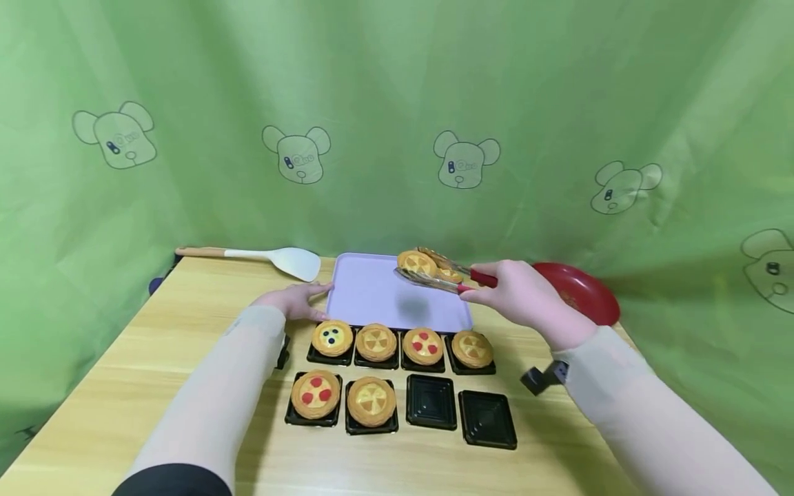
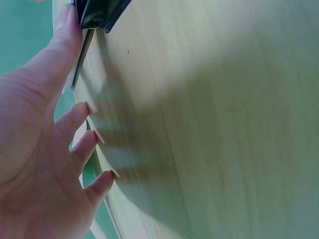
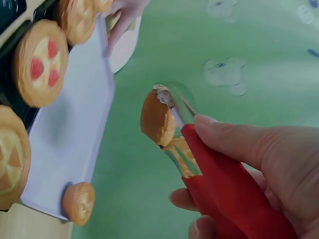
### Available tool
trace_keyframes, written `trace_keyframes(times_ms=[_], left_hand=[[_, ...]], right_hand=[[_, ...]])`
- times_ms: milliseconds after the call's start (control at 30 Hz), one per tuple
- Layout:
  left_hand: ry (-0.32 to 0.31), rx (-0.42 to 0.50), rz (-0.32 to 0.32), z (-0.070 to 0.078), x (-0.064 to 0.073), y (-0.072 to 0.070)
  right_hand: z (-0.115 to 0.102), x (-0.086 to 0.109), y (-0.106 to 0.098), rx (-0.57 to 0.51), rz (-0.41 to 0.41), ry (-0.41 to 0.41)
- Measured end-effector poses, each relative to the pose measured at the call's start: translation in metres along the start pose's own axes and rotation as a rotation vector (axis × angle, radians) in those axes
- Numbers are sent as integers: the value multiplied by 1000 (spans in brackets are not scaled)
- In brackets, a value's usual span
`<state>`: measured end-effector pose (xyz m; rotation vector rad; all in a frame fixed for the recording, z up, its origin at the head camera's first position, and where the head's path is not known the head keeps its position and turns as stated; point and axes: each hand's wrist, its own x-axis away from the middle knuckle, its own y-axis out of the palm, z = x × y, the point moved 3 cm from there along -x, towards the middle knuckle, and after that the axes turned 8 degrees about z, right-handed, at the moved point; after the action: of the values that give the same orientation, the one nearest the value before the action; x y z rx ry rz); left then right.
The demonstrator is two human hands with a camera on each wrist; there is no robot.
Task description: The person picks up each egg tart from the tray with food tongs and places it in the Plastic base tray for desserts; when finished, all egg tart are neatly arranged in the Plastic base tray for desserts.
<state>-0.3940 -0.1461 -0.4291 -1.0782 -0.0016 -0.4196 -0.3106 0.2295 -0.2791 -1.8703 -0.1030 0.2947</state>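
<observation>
My right hand (image 1: 521, 293) grips red-handled metal tongs (image 3: 224, 189). Between their tips is an egg tart (image 1: 415, 262) with wedge-patterned topping, held above the lilac tray (image 1: 366, 289). A second tart (image 3: 79, 203) sits on that tray at its right end, partly hidden by the tongs in the head view. At the tray's left edge my left hand (image 1: 296, 301) has its fingers spread, thumb and fingertips against the rim. In the left wrist view the thumb (image 2: 62, 45) touches beside a black holder (image 2: 94, 15).
In front of the tray, several tarts (image 1: 315, 394) sit in square black holders in two rows. Two holders (image 1: 431, 401) at front right show bare bottoms. A red plate (image 1: 583, 293) stands at back right, a white spatula (image 1: 294, 262) at back left. A green curtain (image 1: 384, 83) hangs behind.
</observation>
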Motion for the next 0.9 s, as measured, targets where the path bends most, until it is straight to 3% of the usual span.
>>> trace_keyframes(times_ms=[267, 400, 633, 900], left_hand=[[5, -7, -6, -1, 1, 1], [7, -4, -8, -1, 1, 0], [3, 10, -12, 0, 3, -2], [19, 5, -13, 2, 2, 0]], right_hand=[[-5, 66, -24, -50, 49, -132], [-2, 100, -24, -78, 48, -133], [6, 144, -5, -46, 44, -98], [13, 170, 34, -17, 41, -58]])
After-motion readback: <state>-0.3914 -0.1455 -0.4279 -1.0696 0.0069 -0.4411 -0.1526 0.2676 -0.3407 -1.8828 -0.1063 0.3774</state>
